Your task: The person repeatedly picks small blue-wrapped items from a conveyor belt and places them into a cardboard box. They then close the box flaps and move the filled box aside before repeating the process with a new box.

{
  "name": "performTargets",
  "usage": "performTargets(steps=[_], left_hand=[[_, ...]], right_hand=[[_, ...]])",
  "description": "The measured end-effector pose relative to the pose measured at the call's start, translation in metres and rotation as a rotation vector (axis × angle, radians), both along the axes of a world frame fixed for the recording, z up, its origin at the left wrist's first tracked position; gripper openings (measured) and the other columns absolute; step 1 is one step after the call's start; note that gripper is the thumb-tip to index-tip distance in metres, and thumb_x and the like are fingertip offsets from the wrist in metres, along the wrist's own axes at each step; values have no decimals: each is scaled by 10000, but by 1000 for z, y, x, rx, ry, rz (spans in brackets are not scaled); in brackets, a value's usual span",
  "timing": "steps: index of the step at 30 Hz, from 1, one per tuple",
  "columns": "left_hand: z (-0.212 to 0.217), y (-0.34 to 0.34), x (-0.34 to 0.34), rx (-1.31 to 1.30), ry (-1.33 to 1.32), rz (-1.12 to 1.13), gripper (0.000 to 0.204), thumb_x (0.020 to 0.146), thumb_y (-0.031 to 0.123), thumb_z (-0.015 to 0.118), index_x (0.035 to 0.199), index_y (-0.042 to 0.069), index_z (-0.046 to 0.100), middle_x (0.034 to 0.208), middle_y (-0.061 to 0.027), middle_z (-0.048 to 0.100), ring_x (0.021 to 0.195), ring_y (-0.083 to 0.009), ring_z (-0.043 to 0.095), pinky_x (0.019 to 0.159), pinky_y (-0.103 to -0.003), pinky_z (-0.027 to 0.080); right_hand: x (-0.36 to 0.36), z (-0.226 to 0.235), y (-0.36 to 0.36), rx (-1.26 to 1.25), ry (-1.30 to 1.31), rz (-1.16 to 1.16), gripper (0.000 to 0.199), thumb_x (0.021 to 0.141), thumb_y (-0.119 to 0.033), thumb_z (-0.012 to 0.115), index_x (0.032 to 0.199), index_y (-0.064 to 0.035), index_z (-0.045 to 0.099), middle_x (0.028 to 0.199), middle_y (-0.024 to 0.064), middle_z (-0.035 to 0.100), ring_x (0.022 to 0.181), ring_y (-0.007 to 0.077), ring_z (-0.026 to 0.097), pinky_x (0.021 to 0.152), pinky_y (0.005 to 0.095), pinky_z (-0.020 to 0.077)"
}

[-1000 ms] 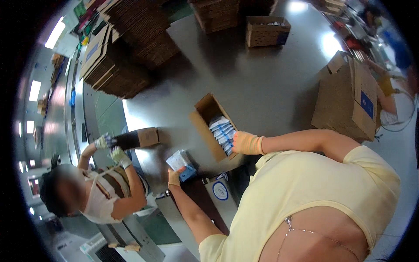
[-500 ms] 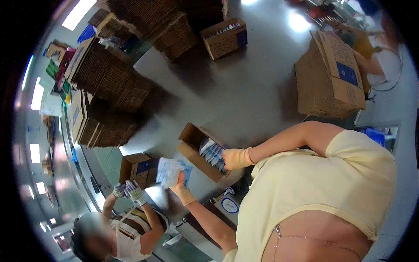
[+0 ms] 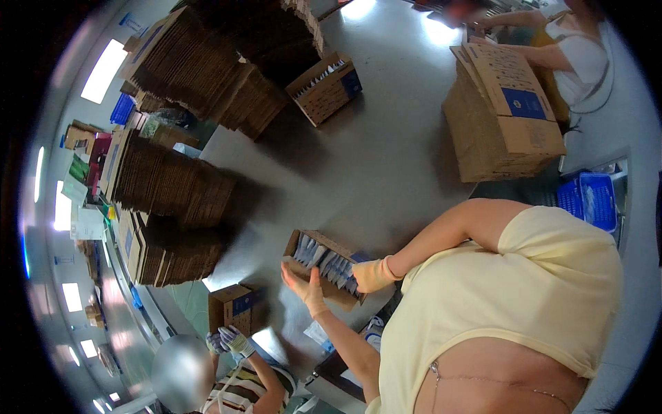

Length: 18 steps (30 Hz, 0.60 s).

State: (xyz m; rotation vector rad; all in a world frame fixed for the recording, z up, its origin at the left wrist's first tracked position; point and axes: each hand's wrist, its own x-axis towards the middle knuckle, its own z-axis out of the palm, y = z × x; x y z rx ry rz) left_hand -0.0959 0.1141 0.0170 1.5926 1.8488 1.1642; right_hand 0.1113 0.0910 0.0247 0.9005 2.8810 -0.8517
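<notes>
the left hand (image 3: 303,288) spreads its thumb (image 3: 315,276) away from straight fingers (image 3: 289,274), left forearm (image 3: 350,343) reaching forward; the right arm (image 3: 441,237) bends at the elbow (image 3: 480,209), the right hand (image 3: 373,274) loosely curled.

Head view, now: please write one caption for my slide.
Left hand and right hand at an open carton of packets on a metal table, with stacked flat cardboard nearby.

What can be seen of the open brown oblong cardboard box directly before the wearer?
The open brown oblong cardboard box sits slantwise on the shiny grey table, its top uncovered. Flat white-and-blue packets stand closely in a row along its length. A blue patch shows near its far right corner. The wearer's left grip, open, is at its near left side; the right grip is at its right end, fingertips unclear.
</notes>
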Motion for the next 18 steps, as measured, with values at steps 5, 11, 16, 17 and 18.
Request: performTargets(steps=[5, 11, 16, 17, 18], left_hand=[[-28, -39, -4, -16, -157, 327, 497, 848, 37, 554, 1322, -23, 418, 1335, -203, 417, 1226, -313, 440, 1046, -398, 350], [-104, -110, 11, -279, 96, 216, 331, 862, 77, 537, 1163, -60, 547, 1088, -202, 556, 1007, -319, 553, 897, -396, 448], [-107, -75, 21, -315, 147, 16, 318, 864, 78, 547, 1152, -58, 551, 1067, -197, 565, 995, -313, 557, 891, -393, 450], [-107, -65, 26, -311, 145, -23, 316, 865, 78, 549, 1150, -58, 552, 1063, -196, 567, 993, -312, 557, 889, -392, 451], [-108, -57, 31, -308, 141, -62, 313, 865, 78, 551, 1147, -58, 553, 1058, -195, 569, 990, -311, 558, 888, -392, 451]], right_hand=[[17, 2, 26, -497, 151, -626, 404, 786, -308, 634, 929, 61, 554, 840, 237, 643, 824, 344, 658, 685, 409, 505], [92, 15, 108, 610, 157, -409, 143, 647, -157, 623, 606, -23, 600, 551, 168, 579, 493, 294, 590, 505, 431, 483], [202, 59, 244, 706, -57, -1119, 70, 732, -84, 584, 755, -71, 649, 708, 128, 635, 683, 255, 632, 708, 405, 457], [226, 70, 268, 797, -203, -1263, 80, 745, -83, 577, 782, -83, 648, 755, 107, 633, 727, 238, 622, 730, 399, 433], [248, 79, 287, 881, -360, -1406, 93, 758, -82, 570, 809, -96, 646, 801, 86, 630, 772, 222, 612, 752, 393, 410]])
